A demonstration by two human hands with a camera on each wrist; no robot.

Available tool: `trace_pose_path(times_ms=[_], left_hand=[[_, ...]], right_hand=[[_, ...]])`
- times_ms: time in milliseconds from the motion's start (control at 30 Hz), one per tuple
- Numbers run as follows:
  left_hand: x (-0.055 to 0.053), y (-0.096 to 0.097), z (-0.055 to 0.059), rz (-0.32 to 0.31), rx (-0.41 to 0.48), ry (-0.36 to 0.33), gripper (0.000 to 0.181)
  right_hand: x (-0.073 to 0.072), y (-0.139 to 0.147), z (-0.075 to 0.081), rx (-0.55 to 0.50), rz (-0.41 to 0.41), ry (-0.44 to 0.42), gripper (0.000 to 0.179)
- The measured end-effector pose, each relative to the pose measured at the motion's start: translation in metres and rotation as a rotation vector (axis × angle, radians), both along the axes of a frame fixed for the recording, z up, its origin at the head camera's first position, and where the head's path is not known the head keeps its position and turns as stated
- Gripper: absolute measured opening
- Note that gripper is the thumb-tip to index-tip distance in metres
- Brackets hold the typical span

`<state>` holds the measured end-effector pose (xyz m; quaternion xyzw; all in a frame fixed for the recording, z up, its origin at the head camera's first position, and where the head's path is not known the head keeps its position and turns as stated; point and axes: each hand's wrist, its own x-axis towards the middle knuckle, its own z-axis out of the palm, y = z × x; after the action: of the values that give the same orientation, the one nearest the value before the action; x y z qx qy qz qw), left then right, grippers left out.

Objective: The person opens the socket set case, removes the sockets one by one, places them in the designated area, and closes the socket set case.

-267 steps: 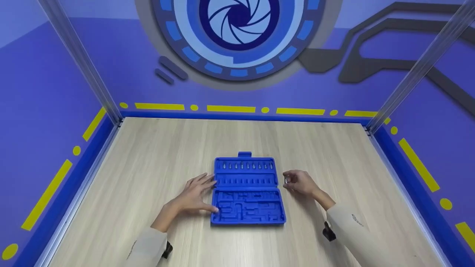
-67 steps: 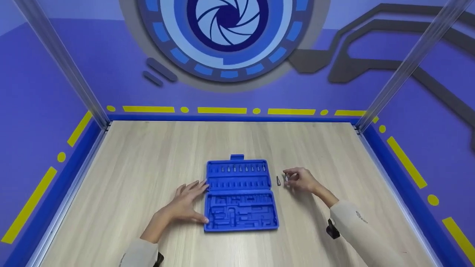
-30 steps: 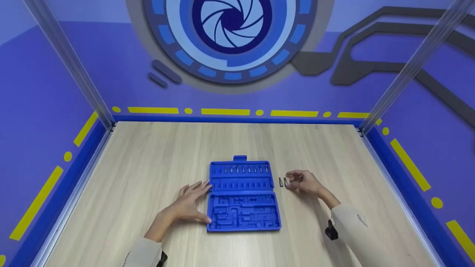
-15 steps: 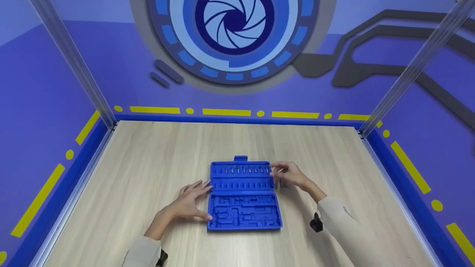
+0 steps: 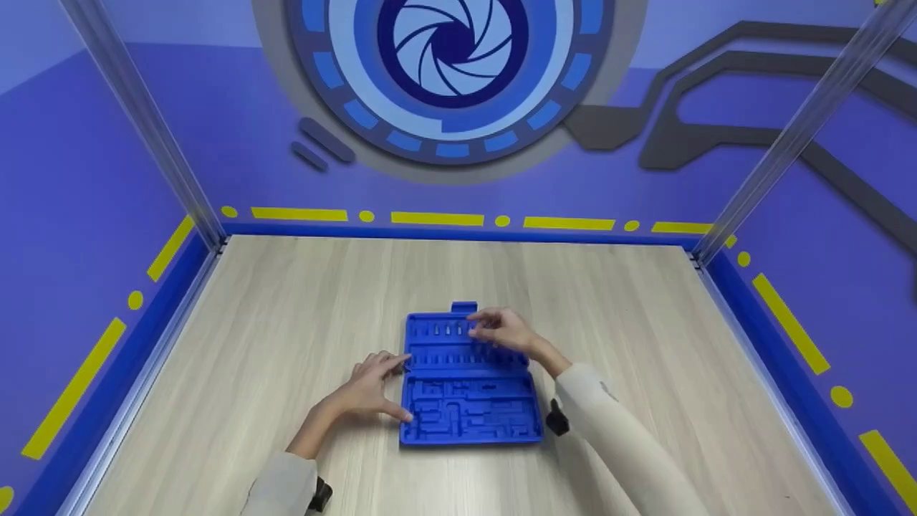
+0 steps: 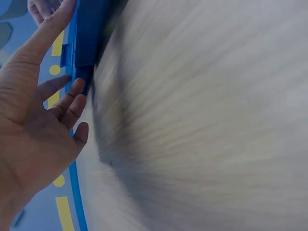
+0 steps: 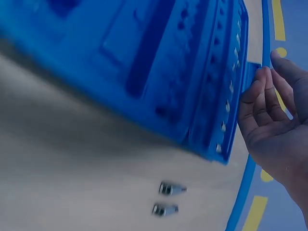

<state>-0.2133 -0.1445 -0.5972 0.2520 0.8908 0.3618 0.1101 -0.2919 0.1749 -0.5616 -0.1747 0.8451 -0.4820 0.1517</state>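
Note:
A blue plastic bit case [image 5: 473, 439] lies unfolded on the table, with moulded slots in both halves. A row of silver screwdriver bits [image 5: 448, 329] stands in its far half; the two leftmost slots hold no bits. My left hand [image 5: 367, 390] rests along the case's left side, fingers extended and thumb at the near left corner. Over the far row hovers my right hand [image 5: 503, 331], fingers loosely bent, with nothing visible between them. In the right wrist view, one loose bit [image 7: 172, 188] and another bit [image 7: 165, 210] lie on the table; my right arm hides them in the head view.
The case's latch tab [image 5: 464, 307] sticks out at the far edge. The wooden table [image 5: 301, 287] is bounded by blue panels [image 5: 444, 193] at the back and sides, with metal posts [image 5: 154, 136] at the back corners.
Two bits have been set down right of the case, and two left slots are now vacant. My right hand released the second bit, then moved left over the far row. My left hand stays at the case.

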Motion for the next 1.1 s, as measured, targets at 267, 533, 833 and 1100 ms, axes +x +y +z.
trace_pose_path(times_ms=[267,533,833,1100], left_hand=[[-0.002,0.000,-0.007,0.019,-0.077,0.024,0.122],[-0.003,-0.004,-0.008,-0.030,-0.059,0.095,0.122],[-0.002,-0.005,-0.010,-0.062,-0.036,0.043,0.123],[-0.004,-0.006,-0.008,-0.062,-0.029,0.047,0.122]], right_hand=[[-0.009,-0.043,-0.014,0.017,0.009,0.008,0.035],[-0.017,-0.068,-0.020,0.256,-0.078,0.125,0.030],[-0.014,-0.076,-0.026,0.463,-0.129,0.162,0.031],[-0.016,-0.078,-0.025,0.453,-0.121,0.161,0.029]])
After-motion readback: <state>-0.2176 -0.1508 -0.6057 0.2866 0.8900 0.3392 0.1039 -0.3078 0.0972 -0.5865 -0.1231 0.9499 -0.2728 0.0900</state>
